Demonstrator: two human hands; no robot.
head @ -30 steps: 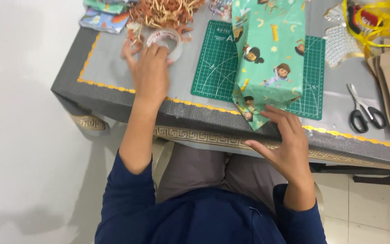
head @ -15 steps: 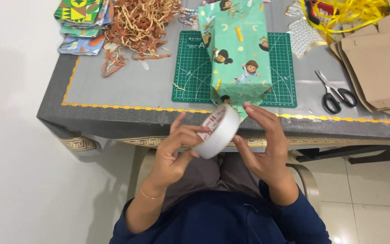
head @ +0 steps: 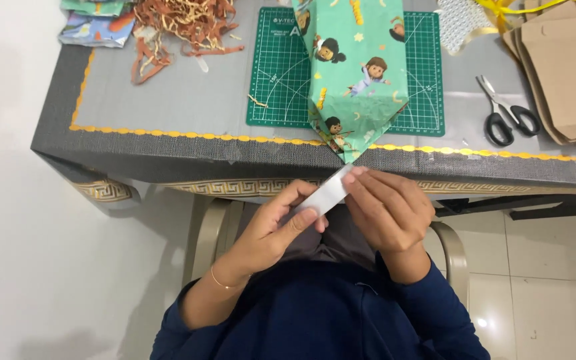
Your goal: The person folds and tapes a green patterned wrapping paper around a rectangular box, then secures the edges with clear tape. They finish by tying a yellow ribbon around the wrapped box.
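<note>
Sitting seemingly between both hands (head: 341,217): tape roll (head: 325,195)

The roll of tape (head: 325,195) looks like smooth white plastic. At twelve o'clock from it, the wrapped box (head: 358,73) wears glossy printed paper (green, cartoon figures). The table (head: 168,140) has a matt, woven grey cloth cover; the scissors (head: 505,117) show shiny metal blades and black plastic handles.
</note>
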